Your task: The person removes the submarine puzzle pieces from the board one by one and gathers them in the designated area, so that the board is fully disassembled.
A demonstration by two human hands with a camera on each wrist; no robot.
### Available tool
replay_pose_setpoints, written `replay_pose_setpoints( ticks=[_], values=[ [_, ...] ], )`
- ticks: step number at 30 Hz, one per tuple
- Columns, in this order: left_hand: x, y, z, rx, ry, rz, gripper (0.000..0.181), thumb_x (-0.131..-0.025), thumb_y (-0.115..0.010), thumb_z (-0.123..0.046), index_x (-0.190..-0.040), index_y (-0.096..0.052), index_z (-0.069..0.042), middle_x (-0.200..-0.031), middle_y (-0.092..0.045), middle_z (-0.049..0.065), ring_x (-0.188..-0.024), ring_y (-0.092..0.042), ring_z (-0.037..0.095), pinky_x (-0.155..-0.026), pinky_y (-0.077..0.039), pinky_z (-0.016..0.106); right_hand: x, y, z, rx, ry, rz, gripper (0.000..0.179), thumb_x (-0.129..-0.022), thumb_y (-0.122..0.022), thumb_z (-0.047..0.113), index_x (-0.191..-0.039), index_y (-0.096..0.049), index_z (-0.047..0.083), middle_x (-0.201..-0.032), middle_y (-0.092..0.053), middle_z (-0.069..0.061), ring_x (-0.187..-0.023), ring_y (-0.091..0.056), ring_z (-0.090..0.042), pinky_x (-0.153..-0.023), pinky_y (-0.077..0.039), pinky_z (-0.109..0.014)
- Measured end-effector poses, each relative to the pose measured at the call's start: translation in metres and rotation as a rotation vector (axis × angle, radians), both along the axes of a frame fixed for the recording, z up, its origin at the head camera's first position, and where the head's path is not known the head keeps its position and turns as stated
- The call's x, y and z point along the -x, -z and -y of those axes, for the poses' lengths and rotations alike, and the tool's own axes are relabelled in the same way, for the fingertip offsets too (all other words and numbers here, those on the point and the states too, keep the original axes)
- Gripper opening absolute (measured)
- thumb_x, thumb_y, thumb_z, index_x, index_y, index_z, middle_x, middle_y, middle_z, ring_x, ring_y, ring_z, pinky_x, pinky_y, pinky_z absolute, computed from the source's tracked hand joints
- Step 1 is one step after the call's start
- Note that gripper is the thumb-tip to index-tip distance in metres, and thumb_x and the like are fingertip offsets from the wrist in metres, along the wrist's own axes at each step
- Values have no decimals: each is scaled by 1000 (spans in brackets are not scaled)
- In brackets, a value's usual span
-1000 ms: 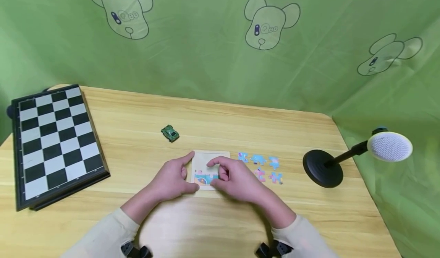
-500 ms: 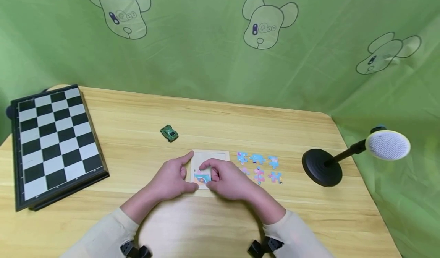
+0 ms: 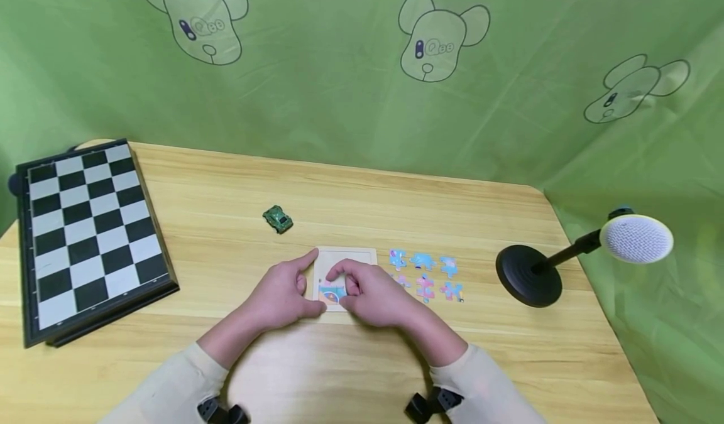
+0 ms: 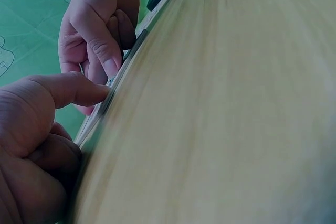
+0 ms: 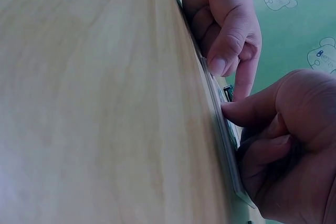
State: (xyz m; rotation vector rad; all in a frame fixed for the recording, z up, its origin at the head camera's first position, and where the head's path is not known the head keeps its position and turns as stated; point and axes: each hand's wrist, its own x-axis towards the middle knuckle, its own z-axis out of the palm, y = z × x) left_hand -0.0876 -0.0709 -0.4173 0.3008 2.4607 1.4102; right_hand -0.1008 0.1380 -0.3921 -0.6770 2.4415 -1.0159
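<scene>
A small light-wood jigsaw tray (image 3: 345, 256) lies on the table, with joined jigsaw pieces (image 3: 330, 294) in its lower left part. My left hand (image 3: 283, 291) holds the tray's left side, index finger at the top corner and thumb at the bottom corner. Over the tray's lower right, my right hand (image 3: 373, 293) has its bent index finger and thumb at a jigsaw piece, mostly hidden under the hand. In the right wrist view the right thumb (image 5: 239, 111) comes down at the tray's near edge. Loose pink and blue pieces (image 3: 422, 260) lie right of the tray.
A chessboard box (image 3: 96, 232) stands at the left of the wooden table (image 3: 362, 374). Behind the tray is a green toy car (image 3: 278, 219). At the right stands a black round base (image 3: 528, 276) with a white-headed lamp (image 3: 636, 239). Green cloth (image 3: 339, 97) hangs behind.
My right hand has shifted left over the tray, covering more of the joined pieces and uncovering a loose pink piece beside the tray. My left hand keeps its hold.
</scene>
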Motion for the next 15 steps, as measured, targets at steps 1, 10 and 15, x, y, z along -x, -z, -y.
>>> replay_pose_setpoints(
  ticks=[1, 10, 15],
  values=[
    [0, 0, 0, 0, 0, 0, 100, -67, -88, -15, -153, -37, -1, -52, -36, -6, -44, -31, 8, -45, -31, 27, 0, 0, 0, 3, 3, 4, 32, -86, -68, -2, -116, -63, 11, -63, -41, 6, -55, -37, -8, -60, -38, -28],
    [0, 0, -1, -7, 1, -3, 100, -67, -88, -15, -153, -37, 0, -51, -36, -6, -43, -31, 8, -44, -30, 26, 0, 2, -2, 35, 17, 1, 29, -85, -69, -4, -107, -62, 15, -64, -41, 6, -56, -37, -8, -59, -37, -29],
    [0, 0, -1, -10, 1, 1, 101, -67, -88, -15, -153, -37, 0, -51, -36, -6, -43, -31, 9, -44, -30, 26, -1, 2, -2, 37, 17, 12, 30, -86, -70, -2, -111, -67, 14, -61, -39, 5, -54, -37, -8, -61, -39, -29]
  ],
)
